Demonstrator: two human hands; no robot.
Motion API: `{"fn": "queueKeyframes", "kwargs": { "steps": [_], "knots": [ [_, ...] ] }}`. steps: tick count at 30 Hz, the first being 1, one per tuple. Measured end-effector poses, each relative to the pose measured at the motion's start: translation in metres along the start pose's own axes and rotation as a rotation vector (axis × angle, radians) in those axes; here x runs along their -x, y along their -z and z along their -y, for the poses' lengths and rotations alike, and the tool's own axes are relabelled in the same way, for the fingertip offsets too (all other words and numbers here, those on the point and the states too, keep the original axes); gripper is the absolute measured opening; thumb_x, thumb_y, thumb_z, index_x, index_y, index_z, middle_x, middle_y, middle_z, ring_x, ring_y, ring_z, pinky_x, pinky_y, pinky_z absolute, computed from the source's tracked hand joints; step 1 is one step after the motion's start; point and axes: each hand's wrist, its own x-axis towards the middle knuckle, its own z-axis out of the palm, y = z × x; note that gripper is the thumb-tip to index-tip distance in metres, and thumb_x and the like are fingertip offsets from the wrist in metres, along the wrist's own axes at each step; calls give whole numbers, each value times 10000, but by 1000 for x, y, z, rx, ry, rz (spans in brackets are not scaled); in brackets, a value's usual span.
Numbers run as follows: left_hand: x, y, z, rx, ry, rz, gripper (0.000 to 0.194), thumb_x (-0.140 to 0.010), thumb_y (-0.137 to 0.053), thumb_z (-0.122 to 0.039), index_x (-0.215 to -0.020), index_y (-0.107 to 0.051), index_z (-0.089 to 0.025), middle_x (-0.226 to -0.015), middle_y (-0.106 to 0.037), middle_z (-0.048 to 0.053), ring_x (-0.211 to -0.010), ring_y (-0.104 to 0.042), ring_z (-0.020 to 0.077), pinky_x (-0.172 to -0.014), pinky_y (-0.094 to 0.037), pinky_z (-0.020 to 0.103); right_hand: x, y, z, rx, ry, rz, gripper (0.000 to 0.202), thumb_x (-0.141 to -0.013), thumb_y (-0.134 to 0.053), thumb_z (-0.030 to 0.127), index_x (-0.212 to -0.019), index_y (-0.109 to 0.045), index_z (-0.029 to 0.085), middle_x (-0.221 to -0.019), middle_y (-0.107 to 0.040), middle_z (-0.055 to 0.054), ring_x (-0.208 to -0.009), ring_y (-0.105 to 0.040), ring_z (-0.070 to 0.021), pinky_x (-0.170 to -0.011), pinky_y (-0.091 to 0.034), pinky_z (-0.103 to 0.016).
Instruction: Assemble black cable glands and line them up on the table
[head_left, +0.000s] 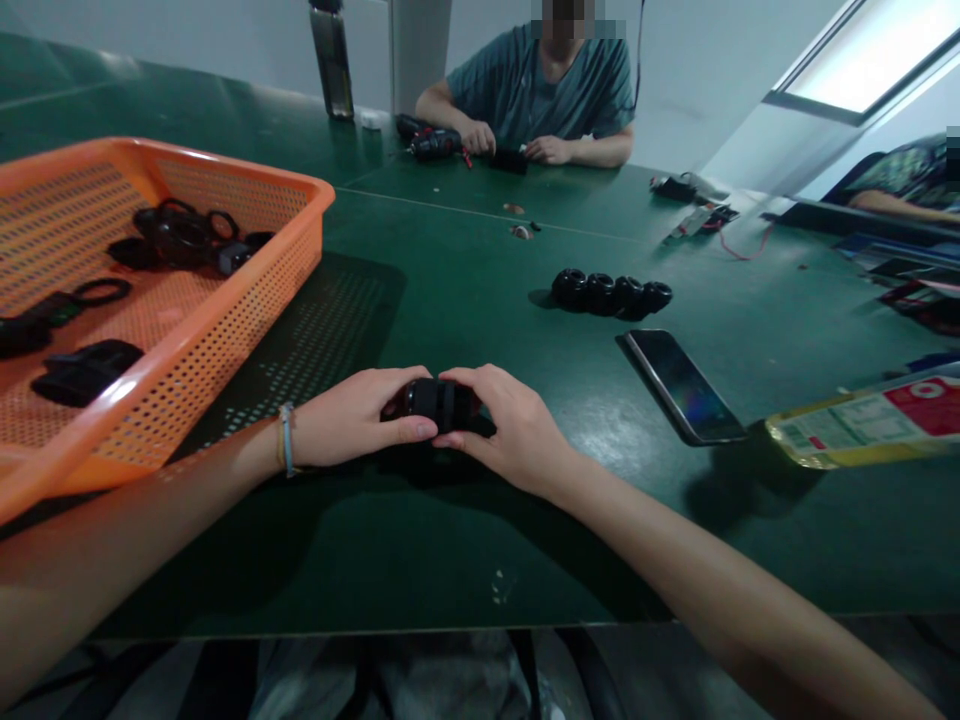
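Observation:
Near the front middle of the green table (465, 540), my left hand (360, 415) and my right hand (510, 425) grip a black cylindrical part (435, 403) from its two ends. Fingers and thumbs of both hands are wrapped round it, and the thumbs nearly meet on its near side. The part lies low over the tabletop; whether it touches the table cannot be made out. Beyond my right hand, several black ring-shaped parts (613, 293) stand in a row. A smartphone (681, 385) lies to the right of them.
An orange basket (247, 310) with black parts stands at the left. A yellow-labelled package (862, 415) lies at the right. Across the table are a bottle (331, 65), a power drill (435, 143) and a seated person (547, 100) with hands around a dark object.

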Motion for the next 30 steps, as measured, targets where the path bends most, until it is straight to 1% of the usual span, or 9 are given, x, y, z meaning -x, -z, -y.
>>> {"fn": "queueKeyframes", "kwargs": {
  "steps": [2, 5, 10, 18, 24, 30],
  "knots": [
    [0, 0, -1, 11, 14, 15, 377, -795, -476, -525, -864, -512, -157, -728, -536, -8, -632, -498, 136, -579, -358, 220, 0, -1, 0, 10, 18, 7, 354, -857, -555, 380, -1107, -506, 133, -1006, -644, -123, -888, -591, -220, -748, -494, -370],
    [0, 1, -1, 14, 33, 30, 357, -777, -491, -501, -875, -513, -158, -729, -540, -9, -635, -498, 136, -577, -365, 216, 1, -1, 1, -3, 2, 26, 366, -876, -516, 411, -1124, -498, 143, -1021, -636, -122, -905, -590, -220, -752, -491, -368],
    [-1, 1, -2, -37, 31, 33, 363, -772, -498, -490, -918, -520, -159, -797, -581, 12, -696, -533, 155, -623, -388, 227, 0, -1, 4, -36, -48, 49, 343, -886, -489, 365, -1142, -498, 138, -1022, -641, -122, -880, -590, -214, -752, -492, -380],
    [-1, 1, -2, -94, 53, 36, 376, -764, -549, -464, -984, -510, -161, -888, -614, 37, -774, -576, 183, -668, -406, 242, 0, -2, 6, -80, -140, 61, 347, -841, -570, 330, -1123, -528, 131, -987, -663, -103, -843, -604, -194, -755, -494, -356],
    [-2, 0, -4, -189, 87, 30, 375, -749, -621, -428, -981, -510, -155, -951, -618, 63, -872, -588, 212, -718, -414, 255, -4, 1, 11, -119, -268, 140, 333, -814, -606, 298, -1101, -550, 137, -899, -663, -71, -756, -584, -167, -688, -468, -314],
    [-2, -3, -4, -258, 83, 27, 384, -751, -641, -412, -1003, -521, -148, -955, -624, 61, -881, -595, 210, -724, -423, 255, -6, 4, 16, -166, -315, 171, 267, -815, -596, 252, -1053, -560, 137, -867, -639, -47, -697, -541, -135, -636, -410, -266]
  ]
}}
